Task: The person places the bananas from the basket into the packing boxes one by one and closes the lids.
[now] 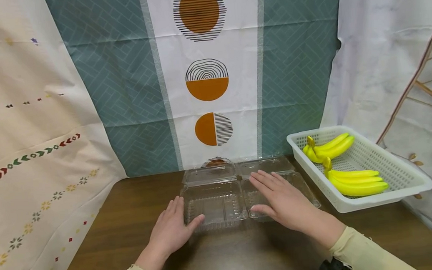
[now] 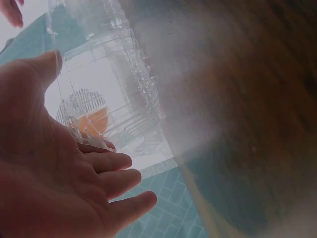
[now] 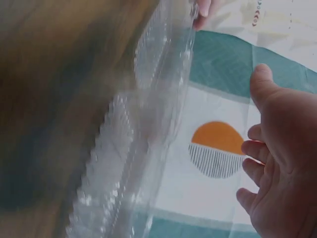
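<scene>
Two clear plastic clamshell boxes stand side by side on the table, their lids folded back toward the curtain: the left box (image 1: pixel 215 204) and the right box (image 1: pixel 305 187). My left hand (image 1: pixel 173 226) lies along the left box's left edge, its fingers extended and thumb apart. In the left wrist view that box (image 2: pixel 111 79) is right by the palm (image 2: pixel 59 158); whether they touch I cannot tell. Over the right box my right hand (image 1: pixel 286 201) is held flat, hiding part of it. The right wrist view shows this hand (image 3: pixel 290 148) apart from the clear plastic (image 3: pixel 148 124), holding nothing.
At the right a white plastic basket (image 1: pixel 411 180) holds two bunches of yellow bananas, a rear bunch (image 1: pixel 331 148) and a front bunch (image 1: pixel 356 181). The brown wooden table (image 1: pixel 224 255) reaches back to a patterned curtain (image 1: pixel 121 74). Cloths hang on both sides.
</scene>
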`<state>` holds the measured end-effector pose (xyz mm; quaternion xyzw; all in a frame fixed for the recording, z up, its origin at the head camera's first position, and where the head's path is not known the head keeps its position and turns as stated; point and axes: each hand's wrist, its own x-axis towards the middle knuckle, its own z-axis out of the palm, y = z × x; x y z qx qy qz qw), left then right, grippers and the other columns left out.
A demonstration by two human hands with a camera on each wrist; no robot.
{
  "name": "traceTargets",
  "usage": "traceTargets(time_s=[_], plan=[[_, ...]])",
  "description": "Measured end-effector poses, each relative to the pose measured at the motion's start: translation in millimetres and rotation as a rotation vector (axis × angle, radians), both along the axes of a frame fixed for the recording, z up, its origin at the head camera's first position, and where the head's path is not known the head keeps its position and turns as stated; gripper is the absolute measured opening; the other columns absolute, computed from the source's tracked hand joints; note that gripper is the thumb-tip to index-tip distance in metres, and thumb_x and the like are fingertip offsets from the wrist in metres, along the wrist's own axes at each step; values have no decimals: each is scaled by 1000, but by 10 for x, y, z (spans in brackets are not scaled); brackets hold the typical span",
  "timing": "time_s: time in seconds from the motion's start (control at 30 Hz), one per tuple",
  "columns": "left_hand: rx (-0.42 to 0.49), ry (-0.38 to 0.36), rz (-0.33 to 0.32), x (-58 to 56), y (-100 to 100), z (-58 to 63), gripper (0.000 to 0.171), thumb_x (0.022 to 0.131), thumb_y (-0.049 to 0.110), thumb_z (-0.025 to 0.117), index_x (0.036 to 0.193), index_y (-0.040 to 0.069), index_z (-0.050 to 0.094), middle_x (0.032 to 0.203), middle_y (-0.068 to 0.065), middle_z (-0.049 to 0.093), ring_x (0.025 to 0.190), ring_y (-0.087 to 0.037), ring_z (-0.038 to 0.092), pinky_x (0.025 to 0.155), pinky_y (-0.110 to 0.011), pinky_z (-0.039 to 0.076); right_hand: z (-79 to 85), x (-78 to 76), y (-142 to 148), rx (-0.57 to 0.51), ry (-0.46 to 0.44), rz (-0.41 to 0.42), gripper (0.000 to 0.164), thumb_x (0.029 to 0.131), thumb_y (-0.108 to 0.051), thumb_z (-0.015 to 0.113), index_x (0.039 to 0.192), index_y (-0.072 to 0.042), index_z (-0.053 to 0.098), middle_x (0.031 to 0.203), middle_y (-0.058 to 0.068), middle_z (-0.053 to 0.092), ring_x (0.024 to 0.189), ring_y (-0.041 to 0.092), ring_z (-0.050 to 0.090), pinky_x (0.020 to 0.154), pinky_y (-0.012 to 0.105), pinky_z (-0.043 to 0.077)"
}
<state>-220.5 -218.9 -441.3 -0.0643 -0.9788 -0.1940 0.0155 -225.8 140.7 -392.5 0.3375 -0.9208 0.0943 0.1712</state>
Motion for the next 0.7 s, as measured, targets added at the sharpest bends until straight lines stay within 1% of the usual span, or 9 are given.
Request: traceTargets(time_s=[0.33, 0.53, 0.7], plan=[[-4, -12, -1, -8, 3, 6, 111, 103, 73, 62, 169, -11, 29, 175, -31, 29, 163, -50, 26, 128, -69, 24, 165, -74, 321, 23, 18, -46, 86, 106, -54, 70, 168, -2, 44, 173, 16, 43, 162, 38, 35, 132, 59, 22], [-1, -5, -3, -11, -1, 13, 112, 103, 73, 62, 168, -11, 29, 175, -32, 29, 163, -50, 26, 128, -69, 24, 259, -102, 501, 7, 61, -58, 85, 103, -47, 76, 167, 1, 45, 170, 20, 46, 159, 42, 39, 130, 61, 26], [-1, -8, -4, -1, -7, 3, 110, 104, 71, 63, 168, -12, 29, 175, -32, 29, 163, -50, 26, 128, -69, 25, 318, -129, 633, 15, 45, -98, 87, 103, -46, 78, 168, 0, 43, 171, 20, 46, 159, 43, 40, 128, 64, 28]])
